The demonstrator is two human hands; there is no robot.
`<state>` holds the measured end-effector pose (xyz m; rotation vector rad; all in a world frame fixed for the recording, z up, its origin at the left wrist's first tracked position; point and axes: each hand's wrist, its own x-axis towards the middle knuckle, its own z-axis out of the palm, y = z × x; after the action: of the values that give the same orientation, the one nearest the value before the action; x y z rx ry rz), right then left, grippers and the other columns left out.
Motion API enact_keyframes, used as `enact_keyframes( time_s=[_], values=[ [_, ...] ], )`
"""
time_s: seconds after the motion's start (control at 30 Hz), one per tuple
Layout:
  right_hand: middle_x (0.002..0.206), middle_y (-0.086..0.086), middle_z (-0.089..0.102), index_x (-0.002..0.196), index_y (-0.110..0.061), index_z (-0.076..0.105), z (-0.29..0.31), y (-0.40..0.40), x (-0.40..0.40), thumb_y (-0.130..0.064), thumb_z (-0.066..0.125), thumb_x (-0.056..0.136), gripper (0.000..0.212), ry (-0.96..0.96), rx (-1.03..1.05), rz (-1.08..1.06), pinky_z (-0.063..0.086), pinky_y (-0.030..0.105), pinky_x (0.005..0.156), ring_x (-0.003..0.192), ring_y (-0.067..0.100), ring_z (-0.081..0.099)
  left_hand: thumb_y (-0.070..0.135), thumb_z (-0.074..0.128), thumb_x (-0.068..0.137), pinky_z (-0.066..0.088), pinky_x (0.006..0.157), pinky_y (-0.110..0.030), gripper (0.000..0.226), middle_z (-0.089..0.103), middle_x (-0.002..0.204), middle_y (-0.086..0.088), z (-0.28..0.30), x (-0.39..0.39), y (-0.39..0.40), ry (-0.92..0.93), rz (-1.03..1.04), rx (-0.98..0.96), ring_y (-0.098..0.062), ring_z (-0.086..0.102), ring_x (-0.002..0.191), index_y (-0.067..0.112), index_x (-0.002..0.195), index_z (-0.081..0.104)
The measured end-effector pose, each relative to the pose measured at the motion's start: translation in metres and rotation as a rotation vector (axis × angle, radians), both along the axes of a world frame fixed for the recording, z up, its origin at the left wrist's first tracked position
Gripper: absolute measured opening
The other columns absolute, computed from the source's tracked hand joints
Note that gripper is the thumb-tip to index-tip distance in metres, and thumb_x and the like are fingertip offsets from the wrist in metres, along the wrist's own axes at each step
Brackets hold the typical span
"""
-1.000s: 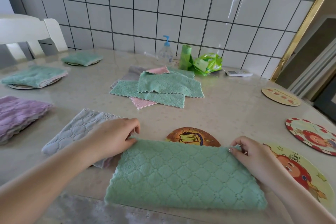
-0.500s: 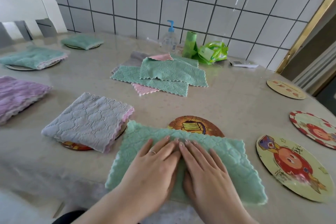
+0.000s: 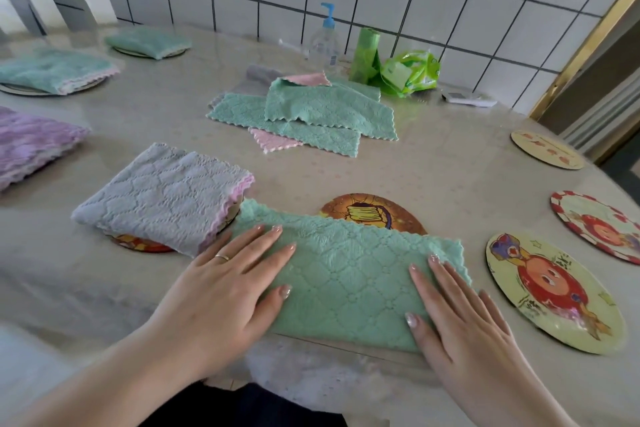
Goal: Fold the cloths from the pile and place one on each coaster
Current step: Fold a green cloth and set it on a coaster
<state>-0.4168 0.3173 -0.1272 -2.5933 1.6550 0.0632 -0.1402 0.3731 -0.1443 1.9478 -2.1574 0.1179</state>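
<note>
A green quilted cloth [image 3: 349, 274], folded in half, lies at the table's near edge. My left hand [image 3: 225, 291] presses flat on its left end and my right hand [image 3: 464, 326] lies flat on its right end. Its far edge overlaps an orange coaster [image 3: 372, 211]. A pile of green and pink cloths [image 3: 311, 111] sits mid-table. To the left, a folded grey cloth [image 3: 162, 194] covers a coaster [image 3: 138, 243].
Bare coasters lie at the right: a yellow one [image 3: 561, 291], a red-rimmed one [image 3: 602, 225], a pale one [image 3: 547, 149]. Folded purple [image 3: 31, 142] and green cloths [image 3: 52, 69] [image 3: 149, 40] lie far left. Pump bottle [image 3: 325, 35], green bags [image 3: 401, 69] and wall stand behind.
My hands went from gripping the cloth's far corners, to pressing together at its middle, to spreading apart flat toward its two ends.
</note>
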Motion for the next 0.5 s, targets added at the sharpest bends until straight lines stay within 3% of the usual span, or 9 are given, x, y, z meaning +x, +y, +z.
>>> enact_keyframes(
  time_s=[0.03,0.07,0.13,0.2,0.27,0.33,0.43,0.5],
  values=[
    [0.140,-0.021,-0.038,0.129,-0.048,-0.029,0.003,-0.001,-0.001,-0.075,-0.036,0.052,0.082,0.006,0.013,0.010,-0.017,0.029,0.111,0.132,0.000,-0.034,0.049,0.023,0.094,0.027,0.104,-0.034,0.056,0.052,0.136,-0.004,0.002,0.002,0.003,-0.001,0.009,0.003,-0.020,0.049,0.126,0.019,0.129,0.055],
    [0.143,-0.022,-0.031,0.133,-0.049,-0.021,0.006,-0.004,-0.001,-0.079,-0.026,0.055,0.083,-0.018,-0.001,0.017,-0.015,0.031,0.111,0.134,-0.002,-0.028,0.050,0.019,0.095,0.030,0.105,-0.034,0.059,0.054,0.134,-0.004,0.004,0.003,0.005,-0.006,0.007,0.000,-0.021,0.051,0.124,0.019,0.127,0.057],
    [0.147,-0.028,0.008,0.135,-0.048,0.022,0.015,-0.011,0.001,-0.070,0.012,0.078,0.062,-0.186,-0.029,0.034,-0.007,0.030,0.113,0.138,-0.006,-0.001,0.052,0.024,0.093,0.040,0.104,-0.038,0.055,0.059,0.129,-0.001,0.012,0.000,0.008,-0.027,-0.045,-0.028,-0.020,0.055,0.120,0.022,0.121,0.061],
    [0.126,-0.037,0.037,0.116,-0.047,0.048,0.024,-0.026,0.006,-0.048,0.039,0.087,0.031,-0.383,-0.080,0.081,0.007,0.028,0.114,0.129,-0.013,0.026,0.050,0.038,0.084,0.043,0.099,-0.043,0.047,0.061,0.124,0.005,0.019,-0.010,0.009,-0.032,-0.168,-0.077,-0.015,0.057,0.116,0.027,0.116,0.063],
    [0.111,-0.041,0.043,0.111,-0.042,0.058,0.031,-0.046,0.022,-0.035,0.048,0.089,0.025,-0.491,-0.055,0.127,0.022,0.011,0.107,0.109,-0.024,0.036,0.050,0.045,0.079,0.045,0.098,-0.034,0.043,0.059,0.122,0.009,0.022,-0.026,0.010,0.010,-0.297,-0.106,-0.010,0.057,0.113,0.031,0.114,0.062],
    [0.110,-0.033,0.049,0.114,-0.035,0.062,0.035,-0.066,0.042,-0.030,0.052,0.091,0.025,-0.483,0.014,0.162,0.030,0.001,0.093,0.100,-0.021,0.043,0.051,0.047,0.077,0.048,0.092,-0.026,0.040,0.058,0.116,0.012,0.020,-0.041,0.010,0.050,-0.392,-0.095,-0.008,0.057,0.106,0.033,0.110,0.061],
    [0.111,-0.017,0.054,0.120,-0.028,0.061,0.035,-0.091,0.068,-0.032,0.056,0.090,0.031,-0.385,0.074,0.199,0.037,0.019,0.086,0.101,0.001,0.050,0.043,0.053,0.076,0.052,0.078,-0.023,0.027,0.059,0.099,0.016,0.014,-0.053,0.004,0.082,-0.476,-0.102,-0.005,0.057,0.090,0.035,0.100,0.063],
    [0.106,-0.011,0.059,0.119,-0.026,0.062,0.039,-0.101,0.079,-0.034,0.061,0.087,0.034,-0.315,0.132,0.191,0.039,0.021,0.080,0.093,0.005,0.054,0.040,0.061,0.074,0.051,0.071,-0.022,0.023,0.058,0.094,0.017,0.013,-0.054,-0.001,0.092,-0.499,-0.095,-0.005,0.057,0.085,0.035,0.097,0.064]
  ],
)
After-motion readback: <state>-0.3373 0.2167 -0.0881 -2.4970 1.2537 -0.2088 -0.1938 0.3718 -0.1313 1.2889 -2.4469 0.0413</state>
